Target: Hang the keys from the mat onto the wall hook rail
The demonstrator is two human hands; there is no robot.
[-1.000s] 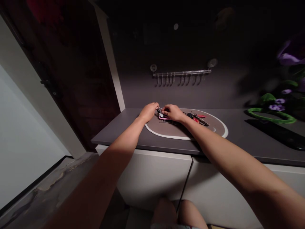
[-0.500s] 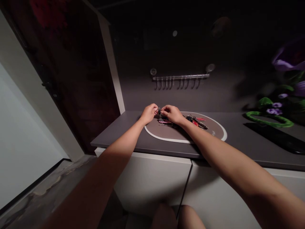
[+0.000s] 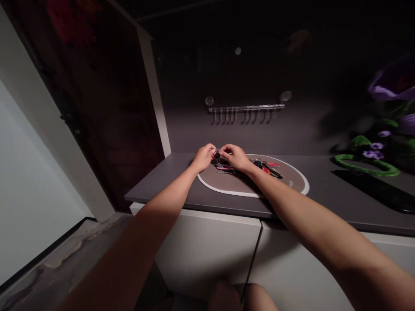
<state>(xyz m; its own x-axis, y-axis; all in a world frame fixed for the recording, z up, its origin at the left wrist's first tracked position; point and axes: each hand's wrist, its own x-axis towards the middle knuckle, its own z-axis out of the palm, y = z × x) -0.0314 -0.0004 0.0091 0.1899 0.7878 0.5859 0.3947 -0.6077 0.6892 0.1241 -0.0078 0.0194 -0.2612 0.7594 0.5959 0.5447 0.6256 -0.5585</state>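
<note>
My left hand [image 3: 204, 157] and my right hand [image 3: 235, 157] meet above the near left part of an oval taupe mat [image 3: 227, 185] with a white rim. Their fingertips pinch a small dark key ring [image 3: 218, 154] from both sides. Its exact shape is too small to make out. Just below lies a pink-trimmed key holder [image 3: 223, 166], partly hidden by my right hand. Further right on the mat, a bunch of keys [image 3: 267, 169] with red tags lies beyond my right hand, not touched.
The mat lies on a dark grey countertop [image 3: 162, 190] above white cabinet doors [image 3: 207, 250]. A wall rail with several hooks [image 3: 246, 108] hangs behind it. Purple artificial flowers [image 3: 372, 154] and a green loop stand at the right; a dark door [image 3: 106, 129] stands left.
Both hands have drawn closer around the small dark key ring, and the view has tilted slightly. The keys on the mat stay in place.
</note>
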